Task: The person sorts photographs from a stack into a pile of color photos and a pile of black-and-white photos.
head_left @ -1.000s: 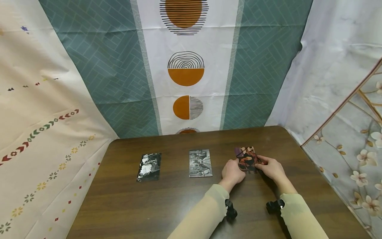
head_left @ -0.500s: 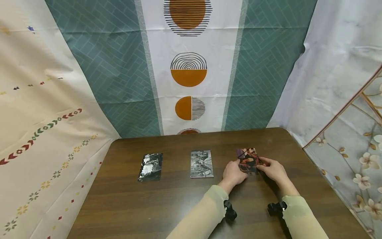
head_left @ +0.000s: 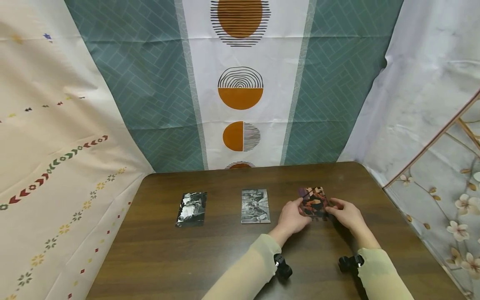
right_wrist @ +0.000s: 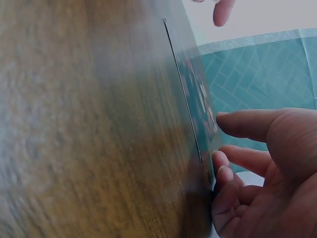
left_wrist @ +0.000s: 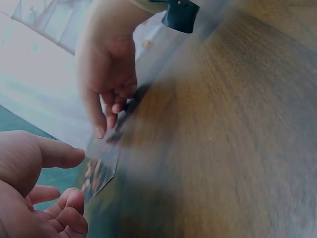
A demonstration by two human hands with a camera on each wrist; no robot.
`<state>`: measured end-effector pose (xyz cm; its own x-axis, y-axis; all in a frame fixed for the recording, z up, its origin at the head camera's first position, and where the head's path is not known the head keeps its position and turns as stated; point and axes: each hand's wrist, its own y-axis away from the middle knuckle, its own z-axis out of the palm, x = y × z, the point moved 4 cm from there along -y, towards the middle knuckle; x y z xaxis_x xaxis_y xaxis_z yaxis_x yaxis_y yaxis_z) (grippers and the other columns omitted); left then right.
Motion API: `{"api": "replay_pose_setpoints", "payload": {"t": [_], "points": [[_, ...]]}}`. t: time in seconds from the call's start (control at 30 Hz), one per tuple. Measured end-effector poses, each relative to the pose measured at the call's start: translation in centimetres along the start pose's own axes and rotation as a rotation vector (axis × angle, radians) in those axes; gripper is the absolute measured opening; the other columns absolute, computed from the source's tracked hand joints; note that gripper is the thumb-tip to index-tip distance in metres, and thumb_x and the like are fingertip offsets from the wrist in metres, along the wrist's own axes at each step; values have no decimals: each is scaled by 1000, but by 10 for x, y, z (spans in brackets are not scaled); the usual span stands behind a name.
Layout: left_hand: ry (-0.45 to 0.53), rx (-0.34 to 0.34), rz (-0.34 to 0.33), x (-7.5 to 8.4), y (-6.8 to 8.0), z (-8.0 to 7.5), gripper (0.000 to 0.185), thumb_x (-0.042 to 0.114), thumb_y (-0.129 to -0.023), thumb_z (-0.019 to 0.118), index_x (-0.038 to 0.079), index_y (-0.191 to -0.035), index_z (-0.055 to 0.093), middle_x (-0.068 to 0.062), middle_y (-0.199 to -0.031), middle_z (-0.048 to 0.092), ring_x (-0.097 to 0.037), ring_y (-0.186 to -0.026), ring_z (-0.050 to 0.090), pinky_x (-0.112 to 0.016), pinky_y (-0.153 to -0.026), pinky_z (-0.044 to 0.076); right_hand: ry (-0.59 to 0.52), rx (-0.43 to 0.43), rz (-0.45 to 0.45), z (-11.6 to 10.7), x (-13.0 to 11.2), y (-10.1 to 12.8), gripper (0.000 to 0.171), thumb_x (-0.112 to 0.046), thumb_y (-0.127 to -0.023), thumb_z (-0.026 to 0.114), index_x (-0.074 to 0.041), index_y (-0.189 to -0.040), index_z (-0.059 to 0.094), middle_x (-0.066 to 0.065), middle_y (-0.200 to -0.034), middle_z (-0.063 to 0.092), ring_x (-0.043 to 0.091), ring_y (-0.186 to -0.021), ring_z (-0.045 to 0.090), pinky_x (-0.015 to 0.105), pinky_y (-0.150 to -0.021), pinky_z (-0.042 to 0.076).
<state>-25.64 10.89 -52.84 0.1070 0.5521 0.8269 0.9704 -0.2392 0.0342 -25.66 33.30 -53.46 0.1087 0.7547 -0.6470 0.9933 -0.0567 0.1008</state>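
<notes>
A picture card (head_left: 314, 203) in dark orange, red and purple lies flat at the right of the brown table. The left hand (head_left: 293, 216) is at its left edge, thumb and fingers apart. The right hand (head_left: 346, 213) is at its right edge, thumb extended and the other fingers loosely bent. In the left wrist view, the left hand (left_wrist: 39, 181) has its thumb beside the card (left_wrist: 99, 173). In the right wrist view, a gap shows between thumb and forefinger of the right hand (right_wrist: 277, 158), close to the card (right_wrist: 190, 94). Whether fingertips touch the card I cannot tell.
A black-and-white picture card (head_left: 255, 206) lies at the middle of the table (head_left: 187, 262). Farther left lies a dark, glossy picture card (head_left: 191, 209). Patterned cloths hang behind the table (head_left: 157, 104) and along both sides.
The head view has shifted slightly, so the whole scene sits farther right. Relative to the colourful card, the left hand has drawn slightly left. The cards keep their places on the table.
</notes>
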Motion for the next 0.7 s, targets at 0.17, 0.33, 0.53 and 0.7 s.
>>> {"api": "replay_pose_setpoints", "payload": {"t": [0.17, 0.33, 0.53, 0.7], "points": [[6, 15, 32, -5, 1, -9, 73, 19, -85, 88, 11, -153, 61, 3, -88, 56, -9, -76, 44, -28, -70, 40, -23, 14, 11, 0, -2, 3, 63, -32, -106, 66, 8, -152, 51, 31, -130, 65, 50, -121, 59, 63, -97, 47], [24, 11, 56, -10, 3, -21, 70, 17, -87, 86, 9, -152, 61, 4, -89, 56, -9, -77, 45, -28, -73, 41, -29, 44, 5, 3, -7, 4, 63, -32, -106, 66, 8, -152, 51, 33, -138, 61, 53, -127, 56, 66, -103, 44], [66, 13, 77, -18, 8, -41, 68, 13, -89, 84, 4, -152, 59, 1, -92, 60, -9, -76, 47, -29, -75, 44, -60, 78, -15, 8, -19, 4, 63, -32, -106, 66, 6, -154, 51, 33, -142, 60, 54, -130, 54, 65, -103, 45], [138, 13, 74, -27, 14, -59, 68, 11, -91, 83, 2, -153, 57, -3, -95, 62, -8, -67, 48, -28, -65, 44, -54, 75, -64, 16, -32, 2, 59, -31, -107, 66, 3, -153, 54, 31, -138, 63, 52, -126, 58, 64, -98, 49]]}}
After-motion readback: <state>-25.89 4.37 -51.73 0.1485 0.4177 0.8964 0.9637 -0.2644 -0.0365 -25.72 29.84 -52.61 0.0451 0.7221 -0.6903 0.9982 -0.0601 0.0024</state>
